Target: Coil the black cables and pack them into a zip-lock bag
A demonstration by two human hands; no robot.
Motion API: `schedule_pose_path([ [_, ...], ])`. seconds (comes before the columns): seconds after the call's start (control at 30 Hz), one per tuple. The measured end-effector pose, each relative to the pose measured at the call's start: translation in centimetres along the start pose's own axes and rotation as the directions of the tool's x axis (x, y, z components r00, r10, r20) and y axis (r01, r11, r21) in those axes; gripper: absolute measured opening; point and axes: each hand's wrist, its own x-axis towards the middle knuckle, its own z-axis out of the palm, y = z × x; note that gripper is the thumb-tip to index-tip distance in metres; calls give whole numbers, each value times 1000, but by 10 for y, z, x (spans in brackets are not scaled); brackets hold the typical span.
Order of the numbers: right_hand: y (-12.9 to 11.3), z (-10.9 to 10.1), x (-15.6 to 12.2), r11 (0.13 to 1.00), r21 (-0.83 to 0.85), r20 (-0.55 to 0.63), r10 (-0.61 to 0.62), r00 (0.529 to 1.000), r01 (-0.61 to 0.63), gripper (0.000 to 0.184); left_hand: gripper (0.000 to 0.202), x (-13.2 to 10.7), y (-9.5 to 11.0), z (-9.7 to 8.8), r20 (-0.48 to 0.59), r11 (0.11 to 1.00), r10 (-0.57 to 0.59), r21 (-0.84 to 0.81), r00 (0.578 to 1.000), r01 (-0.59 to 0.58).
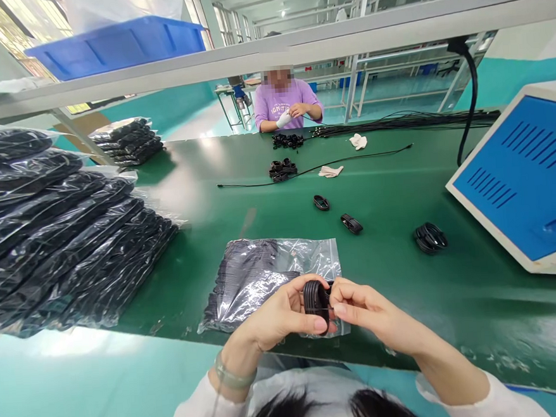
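Left hand (283, 313), one: grip curled round the black coil (315, 298), thumb near, fingers far. Right hand (368, 310), one: thumb and forefinger pinching a thin dark strand (330, 308) at the coil's right side; tie or cable end, cannot be told.

Coil: several turns, held upright above the near part of the worktop (386, 264), over the right end of the clear bag (260, 292).

Step in hand, as judged: the strand being worked at the coil's side while the left grip steadies the turns. Next move, as judged: calls for the turns kept together and the strand kept under light tension.

Edges: worktop's near edge, just below the hands, forearms crossing it. Left, the stack of bagged goods (66, 242) limits sideways reach; right, the blue-and-white machine (523, 178) does so, well apart.

Open room: green surface right of the hands, towards a loose cable bundle (430, 238); two smaller bundles (351, 223) lie far of the hands. Beyond: one long cable (365, 159), lying crosswise.
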Motion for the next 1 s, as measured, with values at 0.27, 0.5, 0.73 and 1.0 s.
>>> schedule_pose_path([
  [0.27, 4, -10, 7, 971, -236, 67, -29, 997, 44, 15, 48, 2, -4, -2, 90, 999, 11, -37, 996, -7],
  [0.5, 6, -11, 22, 997, 52, 224, 48, 973, -61, 20, 51, 4, -5, -5, 182, 996, -36, -80, 983, 51],
  [0.73, 19, 0, 23, 994, 48, -80, 106, 991, -103, 7, 56, 1, -5, -11, 126, 997, -24, -72, 992, 33],
  [1.0, 14, 25, -5, 882, -409, -302, -371, 878, 232, 11, 60, 1, -6, -7, 61, 993, 18, -113, 998, -11],
])
